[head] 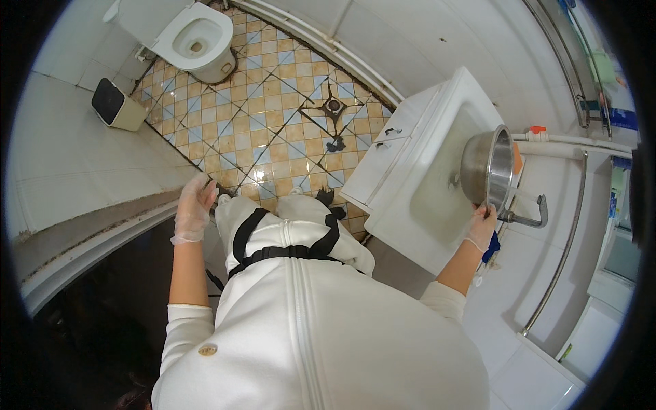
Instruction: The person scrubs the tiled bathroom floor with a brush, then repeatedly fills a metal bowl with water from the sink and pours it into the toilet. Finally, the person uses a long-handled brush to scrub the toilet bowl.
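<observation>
In a clear plastic glove, my right hand grips the rim of a stainless steel basin. The basin is tipped on its side over the white sink, its mouth turned towards the wall and the faucet. Right beside the basin's rim is the grey metal faucet, with what looks like water at its spout. My left hand, also gloved, hangs out to the left near the doorway edge. It holds nothing, and its fingers are slightly bent and apart.
A white toilet with its lid raised stands at the far left. Against the left wall is a cream bin with a dark top. The tiled floor has a drain. A blue cloth lies behind the sink, under a pipe valve.
</observation>
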### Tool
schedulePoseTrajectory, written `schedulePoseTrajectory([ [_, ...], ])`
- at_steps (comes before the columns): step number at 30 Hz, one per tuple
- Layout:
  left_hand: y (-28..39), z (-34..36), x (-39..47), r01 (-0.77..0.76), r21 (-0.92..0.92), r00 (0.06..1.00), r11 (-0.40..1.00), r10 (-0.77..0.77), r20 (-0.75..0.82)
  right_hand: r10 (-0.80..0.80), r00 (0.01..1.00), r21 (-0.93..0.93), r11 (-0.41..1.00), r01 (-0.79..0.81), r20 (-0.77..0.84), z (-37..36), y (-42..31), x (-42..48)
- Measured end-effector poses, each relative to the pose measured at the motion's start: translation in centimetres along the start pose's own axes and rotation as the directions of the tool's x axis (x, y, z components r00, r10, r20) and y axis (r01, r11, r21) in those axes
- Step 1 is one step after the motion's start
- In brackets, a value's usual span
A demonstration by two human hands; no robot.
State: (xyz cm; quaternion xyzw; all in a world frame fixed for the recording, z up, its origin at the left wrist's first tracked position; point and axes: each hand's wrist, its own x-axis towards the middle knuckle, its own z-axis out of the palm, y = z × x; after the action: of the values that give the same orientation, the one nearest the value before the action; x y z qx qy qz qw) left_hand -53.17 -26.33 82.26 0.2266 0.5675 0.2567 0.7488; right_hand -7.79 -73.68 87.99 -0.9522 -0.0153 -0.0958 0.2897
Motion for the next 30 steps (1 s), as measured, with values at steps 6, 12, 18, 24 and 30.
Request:
schedulePoseTrajectory([
  [6, 0.7, 0.1, -0.3, -0.025, 0.024, 0.999, 0.999, 0.026, -0.036, -0.019, 0.996, 0.027, 1.0, 0.017, 0.091, -0.2, -0.6, -0.5],
  [12, 0.1, -1.4, -0.8, -0.022, -0.026, 0.999, 0.999, 0.021, -0.031, -0.031, 0.998, 0.122, 0.992, 0.025, 0.05, 0.7, -0.8, -1.3],
  [18, 0.0, -1.4, -1.2, 0.016, -0.053, 0.999, 0.998, -0.019, -0.051, -0.058, 0.998, -0.078, 0.995, 0.061, 0.039, 1.4, 1.1, -1.0],
  [24, 0.0, -0.5, -1.7, -0.003, -0.035, 0.999, 0.999, 0.001, -0.04, 0.0, 1.0, 0.115, 0.993, -0.003, 0.027, 1.6, -0.2, -1.9],
  [30, -0.5, -0.4, -1.5, -0.01, -0.036, 1.0, 0.999, 0.01, -0.003, -0.012, 0.999, 0.03, 0.999, 0.01, 0.053, 0.9, -0.8, -2.4],
])
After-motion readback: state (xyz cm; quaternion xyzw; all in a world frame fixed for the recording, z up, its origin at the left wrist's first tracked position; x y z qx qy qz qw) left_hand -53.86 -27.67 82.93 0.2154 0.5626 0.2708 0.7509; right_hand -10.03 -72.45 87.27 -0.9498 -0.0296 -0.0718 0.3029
